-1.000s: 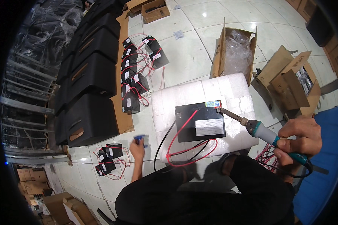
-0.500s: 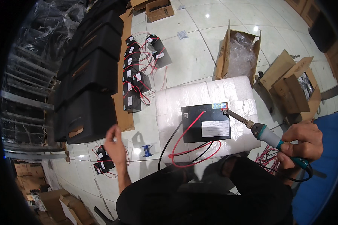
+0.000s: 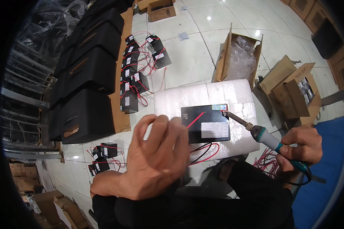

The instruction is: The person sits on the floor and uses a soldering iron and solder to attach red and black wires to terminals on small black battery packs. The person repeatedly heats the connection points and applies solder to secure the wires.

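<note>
A black battery [image 3: 206, 124] with a white label lies flat on a white foam block [image 3: 195, 97]; red and black wires [image 3: 204, 150] trail from it toward me. My right hand [image 3: 300, 147] grips a teal-handled soldering iron [image 3: 263, 133], whose tip rests at the battery's far right corner. My left hand [image 3: 156, 160] is raised in front of the camera, fingers slightly spread and holding nothing, covering the near left part of the foam. My dark trousers [image 3: 218, 202] fill the lower edge.
A row of small black batteries with red wires [image 3: 135, 72] sits on cardboard beside large black cases [image 3: 88, 72] at left. More wired batteries [image 3: 103, 154] lie on the tiled floor. Open cardboard boxes [image 3: 239, 55] [image 3: 294, 91] stand at the right, beside a blue mat [image 3: 325, 171].
My left hand has come up from the floor at lower left and now hovers, blurred, close before the camera. The soldering iron stays at the battery's corner.
</note>
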Demonstrator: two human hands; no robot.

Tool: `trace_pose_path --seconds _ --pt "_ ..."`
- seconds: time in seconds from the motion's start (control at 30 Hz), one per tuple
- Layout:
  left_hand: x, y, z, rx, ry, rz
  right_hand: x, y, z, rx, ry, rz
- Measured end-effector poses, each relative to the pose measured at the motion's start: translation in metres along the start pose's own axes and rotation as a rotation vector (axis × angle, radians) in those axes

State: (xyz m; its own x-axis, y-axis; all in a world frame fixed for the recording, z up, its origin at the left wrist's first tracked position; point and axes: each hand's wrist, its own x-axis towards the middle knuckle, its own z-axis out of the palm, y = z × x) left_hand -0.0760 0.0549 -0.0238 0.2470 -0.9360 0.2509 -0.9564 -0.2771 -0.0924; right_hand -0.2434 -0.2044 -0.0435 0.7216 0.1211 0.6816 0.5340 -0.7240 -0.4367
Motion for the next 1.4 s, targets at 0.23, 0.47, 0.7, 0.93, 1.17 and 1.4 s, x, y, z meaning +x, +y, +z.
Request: trace_pose_path --seconds 0.23,0.47,0.7,0.93,1.17,1.4 --pt "-0.008 -0.006 0.001 0.042 -0.057 0.044 0.001 -0.002 0.001 -0.002 0.012 0.020" --pt "-0.009 -0.005 0.006 -0.121 0.234 -0.067 0.000 -0.003 0.002 -0.017 0.026 0.016" --pt "0.005 -0.011 0.022 -0.367 0.309 -0.065 0.002 -0.003 0.003 -0.015 0.032 0.017" --pt "0.009 -0.004 0.030 -0.374 0.417 -0.060 0.004 -0.001 0.000 0.026 -0.006 0.005" --pt "0.011 -0.002 0.034 -0.427 0.400 -0.040 0.000 -0.001 0.003 -0.009 0.034 0.009" --pt "0.013 0.000 0.037 -0.452 0.406 -0.050 -0.002 -0.001 0.005 -0.022 0.061 0.008"
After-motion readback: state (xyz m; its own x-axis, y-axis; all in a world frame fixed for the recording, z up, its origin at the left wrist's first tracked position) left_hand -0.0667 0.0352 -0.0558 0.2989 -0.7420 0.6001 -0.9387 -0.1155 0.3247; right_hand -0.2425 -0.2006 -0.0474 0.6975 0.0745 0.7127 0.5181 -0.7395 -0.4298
